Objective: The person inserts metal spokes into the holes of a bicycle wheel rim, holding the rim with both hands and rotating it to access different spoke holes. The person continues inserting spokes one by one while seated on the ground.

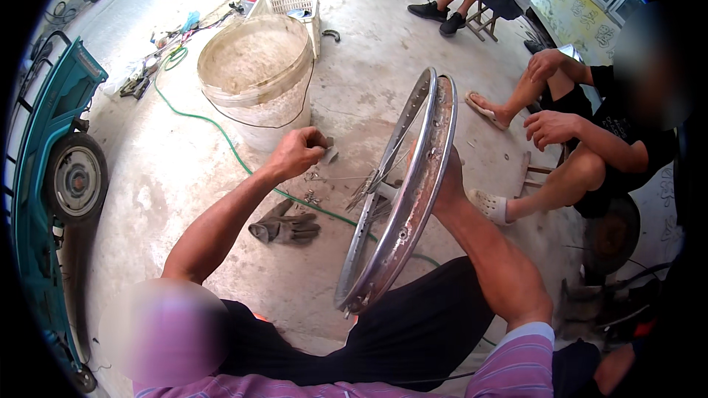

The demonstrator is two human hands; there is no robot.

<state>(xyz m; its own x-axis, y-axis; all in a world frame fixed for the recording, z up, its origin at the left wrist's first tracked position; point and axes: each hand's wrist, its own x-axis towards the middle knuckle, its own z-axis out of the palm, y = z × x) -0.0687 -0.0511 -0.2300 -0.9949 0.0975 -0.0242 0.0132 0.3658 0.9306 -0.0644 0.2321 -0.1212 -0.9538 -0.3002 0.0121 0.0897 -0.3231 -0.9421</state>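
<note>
A bare metal wheel rim (434, 147) is tilted upright in front of me, its lower end by my lap. Inside it is a hub (385, 191) with thin spokes (361, 193) bunched about it. My right hand (448, 180) grips the rim from its right side; the fingers are mostly hidden behind the metal. Left of the wheel, my left hand (299, 153) pinches a small grey metal piece (330, 152), too small to name exactly. Below that hand, small metal bits (313, 197) lie scattered on the concrete. A pair of grey work gloves (286, 228) rests nearby.
A large dirty white bucket (258, 96) stands just beyond my left hand, a white crate (291, 4) behind it. A green hose (221, 133) crosses the floor. Two people sit at the right, the nearer one's sandalled foot (490, 205) near my right arm. A teal cart (48, 147) stands left.
</note>
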